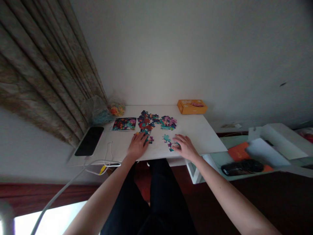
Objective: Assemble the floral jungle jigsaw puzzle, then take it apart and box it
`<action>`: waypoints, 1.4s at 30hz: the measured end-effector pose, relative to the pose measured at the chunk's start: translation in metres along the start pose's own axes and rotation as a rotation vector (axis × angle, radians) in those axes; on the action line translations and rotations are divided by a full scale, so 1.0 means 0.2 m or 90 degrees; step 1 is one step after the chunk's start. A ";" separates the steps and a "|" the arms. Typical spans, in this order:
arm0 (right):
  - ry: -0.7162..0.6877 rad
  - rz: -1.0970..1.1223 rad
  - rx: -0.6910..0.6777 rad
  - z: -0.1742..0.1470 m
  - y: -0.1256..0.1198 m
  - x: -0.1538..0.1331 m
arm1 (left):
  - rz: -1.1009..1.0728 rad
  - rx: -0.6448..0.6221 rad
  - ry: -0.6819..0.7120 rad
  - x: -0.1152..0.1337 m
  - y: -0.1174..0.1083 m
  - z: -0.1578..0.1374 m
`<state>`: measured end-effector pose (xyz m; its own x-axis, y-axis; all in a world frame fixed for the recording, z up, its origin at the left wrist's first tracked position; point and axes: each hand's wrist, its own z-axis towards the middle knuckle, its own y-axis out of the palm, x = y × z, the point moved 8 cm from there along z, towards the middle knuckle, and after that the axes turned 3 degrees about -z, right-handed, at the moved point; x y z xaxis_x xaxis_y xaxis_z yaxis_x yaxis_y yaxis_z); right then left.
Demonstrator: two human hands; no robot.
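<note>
A partly joined jigsaw puzzle (146, 125) in dark, red and teal colours lies mid-table. To its right is a joined cluster of pink and purple jigsaw pieces (168, 121). My left hand (137, 146) rests palm down, fingers stretched over the puzzle's lower end and covering part of it. My right hand (186, 147) curves on the table, its thumb and fingers around a jigsaw piece (175, 144) that it partly hides. Just left of that hand sit a teal jigsaw piece (166, 138) and a purple one (170, 147).
A printed picture card (124, 124) lies left of the puzzle. Farther left are a phone (90, 141) and a white cable (102, 162). Clear plastic bags (99, 111) stand at the back left, an orange box (192, 107) at the back right. A glass shelf (220, 156) holds several items.
</note>
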<state>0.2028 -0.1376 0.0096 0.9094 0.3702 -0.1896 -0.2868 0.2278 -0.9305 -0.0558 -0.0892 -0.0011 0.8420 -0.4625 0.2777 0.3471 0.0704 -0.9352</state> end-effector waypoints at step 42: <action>0.166 -0.079 -0.120 -0.01 0.04 0.09 | -0.070 -0.036 -0.052 0.11 -0.02 0.22</action>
<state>0.2176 -0.1316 -0.0024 0.9872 0.1022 -0.1224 -0.1306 0.0779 -0.9884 -0.0201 -0.0614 0.0193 0.8321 -0.3908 0.3936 0.4170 -0.0269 -0.9085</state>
